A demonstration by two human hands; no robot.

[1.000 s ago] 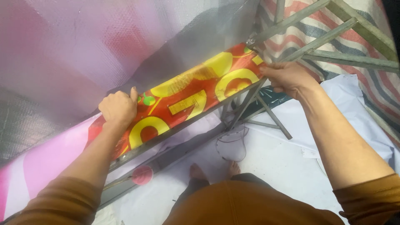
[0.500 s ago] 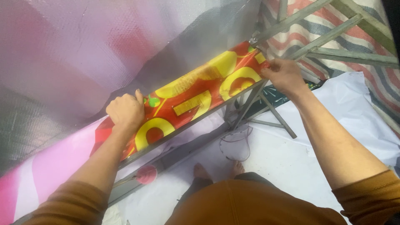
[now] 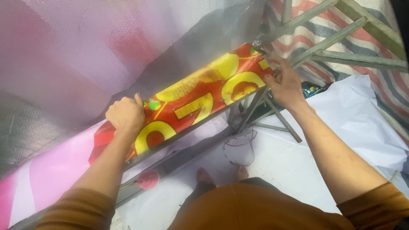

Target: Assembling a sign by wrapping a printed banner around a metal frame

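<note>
Pressing down on the red and yellow printed banner point(image 3: 200, 102) stretched along the metal frame rail point(image 3: 191, 130), the fisted left hand point(image 3: 125, 114) is seen shifted rightward, while the right hand point(image 3: 286, 83), fingers narrowed, is pinching the banner's far right corner.

Grey metal frame point(image 3: 200, 127) runs slantwise, lower left to upper right. Red and yellow printed sheet point(image 3: 200, 100) lies stretched over its top bar, pink part of sheet point(image 3: 55, 166) at lower left. Left hand point(image 3: 125, 115) presses on sheet, right hand point(image 3: 286, 85) at its upper end. Below, white sheet point(image 3: 341, 123) covers floor. Thin wire point(image 3: 238, 147) and pink round thing point(image 3: 148, 179) lie on it. Striped tarp point(image 3: 366, 51) lies under metal bars at upper right.
</note>
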